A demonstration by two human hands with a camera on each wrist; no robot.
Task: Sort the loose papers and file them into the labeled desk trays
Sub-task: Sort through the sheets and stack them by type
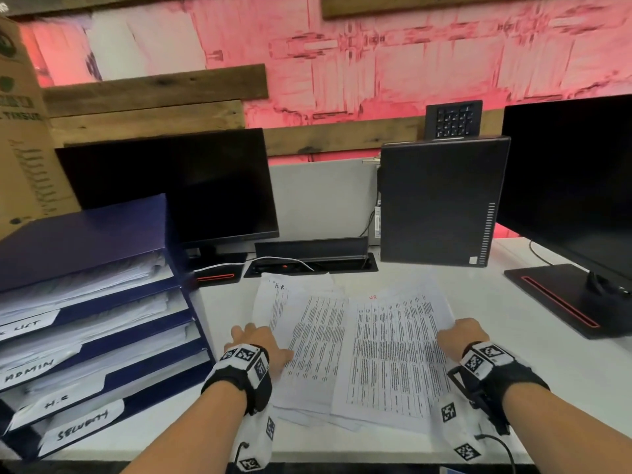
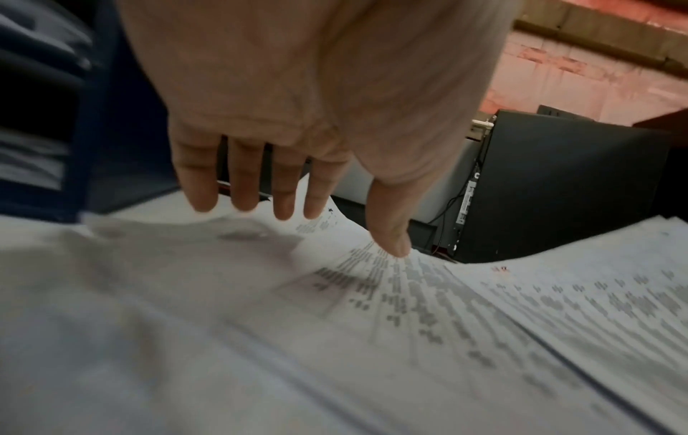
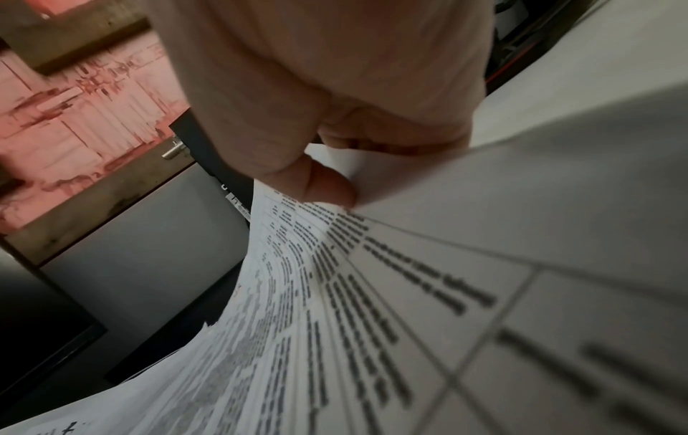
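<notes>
— Where are the papers?

— The loose papers (image 1: 345, 354) lie fanned on the white desk (image 1: 547, 364), right in front of the person. The top sheet (image 1: 396, 354) is marked HR in red, and another HR sheet (image 1: 273, 302) pokes out at the far left. Their long axis runs away from the body.

— And the hands?

— The right hand (image 1: 461, 338) pinches the top sheet's right edge; from the wrist, the thumb (image 3: 327, 185) sits on the printed face with the edge curling up against it. The other fingers are hidden behind the paper, so I can't tell how they lie. The left hand (image 1: 256, 340) is flat, fingers (image 2: 242, 179) spread and straight, thumb tip touching a lower sheet at the pile's left side.

— Which way does it need to go?

— Left. The blue desk trays (image 1: 102, 336) stand just beside the left hand, with the HR slot (image 1: 56, 403) second from the bottom. The gripped edge is on the far side from it, so the sheet must probably cross over the pile, or pass to the nearer left hand.
</notes>
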